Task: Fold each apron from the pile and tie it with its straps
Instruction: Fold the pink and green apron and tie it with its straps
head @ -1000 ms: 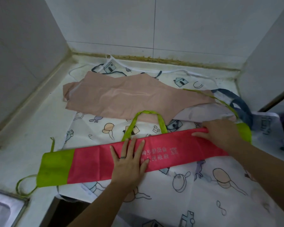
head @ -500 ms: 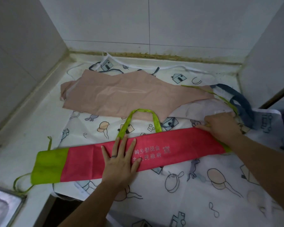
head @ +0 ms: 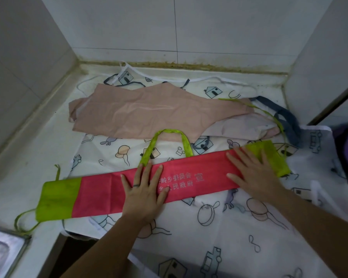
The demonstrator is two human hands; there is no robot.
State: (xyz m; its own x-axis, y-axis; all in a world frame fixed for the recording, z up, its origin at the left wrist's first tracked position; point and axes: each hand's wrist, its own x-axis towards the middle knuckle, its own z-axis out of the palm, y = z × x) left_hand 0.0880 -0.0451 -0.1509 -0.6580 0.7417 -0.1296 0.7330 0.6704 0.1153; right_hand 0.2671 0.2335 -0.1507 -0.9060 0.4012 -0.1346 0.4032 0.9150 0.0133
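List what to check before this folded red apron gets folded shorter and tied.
1. Folded red fabric apron strip with green ends lies flat and narrow: ok.
2. Left hand presses flat on its middle: ok.
3. Right hand presses flat on its right end: ok.
4. Green neck loop tucked in: not ok, it sticks out past the far edge.
5. Thin green tie strap at the left end free: ok, it lies loose on the white counter.
6. Thin green strap at the right end free: cannot tell; it trails over the crumpled pink apron.
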